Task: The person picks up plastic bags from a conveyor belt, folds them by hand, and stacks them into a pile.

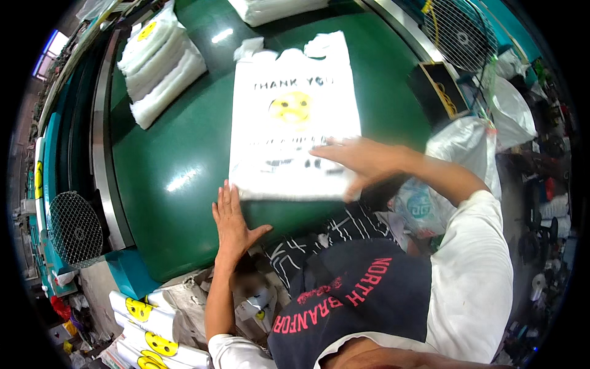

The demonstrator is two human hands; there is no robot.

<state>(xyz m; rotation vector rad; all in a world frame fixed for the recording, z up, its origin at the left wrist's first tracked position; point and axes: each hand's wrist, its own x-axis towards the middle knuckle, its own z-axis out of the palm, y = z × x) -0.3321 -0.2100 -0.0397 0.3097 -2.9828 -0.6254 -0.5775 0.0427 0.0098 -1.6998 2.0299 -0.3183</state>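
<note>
Bundles of folded white bags (161, 64) sit at the far left of the green table (178, 178). Left hand (232, 222) lies open, flat, just beside the stack of white carrier bags (294, 120); right hand (355, 161) presses open on it.

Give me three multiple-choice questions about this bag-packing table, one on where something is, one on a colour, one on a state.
1. Where does the left hand lie?
A. flat on the table at the near edge of the stack of white bags
B. on the wire fan guard
C. on the folded bundles

2. What colour is the table top?
A. grey
B. dark green
C. red

3. How is the right hand?
A. closed in a fist
B. lifted clear of the table
C. open, palm down on the stack

Answers: 1 A, its fingertips reach the stack's near left corner. 2 B, glossy green shows around the bags. 3 C, its spread fingers rest on the stack's lower part.
</note>
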